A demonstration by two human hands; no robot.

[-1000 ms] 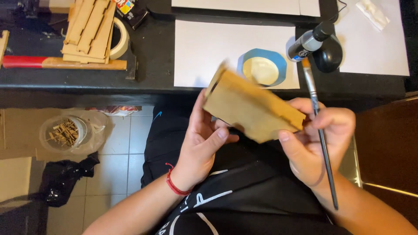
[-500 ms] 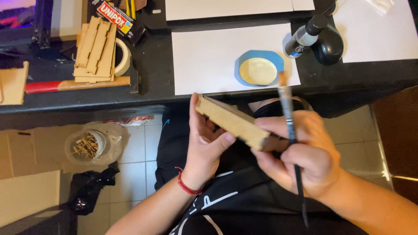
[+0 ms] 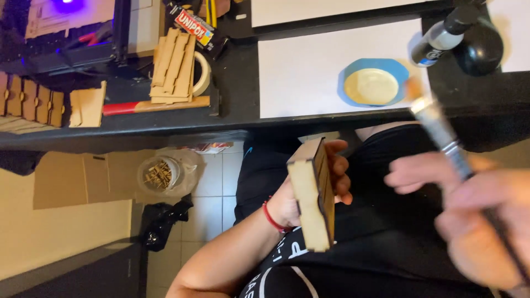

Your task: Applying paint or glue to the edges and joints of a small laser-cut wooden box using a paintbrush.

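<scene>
Hands over your lap: your left hand (image 3: pixel 309 193) grips a wooden box (image 3: pixel 312 196) upright, your blurred right hand (image 3: pixel 475 221) is closed around a brush (image 3: pixel 441 132) beside it, whose wet tip might smear your clothes.

A flat, pale wooden panel (image 3: pixel 312 200) with notched edges stands on end, and a blurred paintbrush (image 3: pixel 441 129) slants beside it
</scene>
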